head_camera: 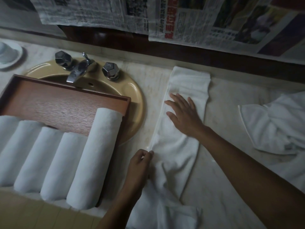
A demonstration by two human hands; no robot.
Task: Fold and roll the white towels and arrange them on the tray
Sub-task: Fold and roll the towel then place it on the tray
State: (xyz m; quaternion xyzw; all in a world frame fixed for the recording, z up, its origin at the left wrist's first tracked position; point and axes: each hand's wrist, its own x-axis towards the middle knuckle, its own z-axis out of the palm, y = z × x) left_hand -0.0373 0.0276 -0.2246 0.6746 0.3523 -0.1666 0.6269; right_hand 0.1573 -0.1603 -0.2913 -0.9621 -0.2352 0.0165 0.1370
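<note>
White towel strip (177,156): we see it folded lengthwise into a long narrow band on the counter (222,179), just right of the sink. Its far end is squared off near the back wall and its near end is rumpled.
Right hand (183,113): it lies palm down on the far half of the towel strip, with the fingers straight and spread apart.
Left hand (140,164): its thumb and fingertips are pressed together on the strip's left edge, pinching the cloth about halfway along.
Tray (62,103): brown wood, set across the sink, with its far part bare.
Rolled towels (97,156): we count 5 white rolls side by side in the near part of the tray, touching one another. The leftmost is cut off by the frame edge and the rightmost lies along the tray's right wall.
Sink (133,100): tan and round, mostly covered by the tray.
Tap (77,70): metal, with 2 faceted knobs (63,59), 1 on each side, just behind the tray.
Towel heap (277,126): loose, unfolded white cloth on the counter, well to the right of the strip.
Dish (9,55): white, at the far left of the counter. We cannot tell what sits on it.
Newspapers (198,19): sheets hang on the wall above the counter.
</note>
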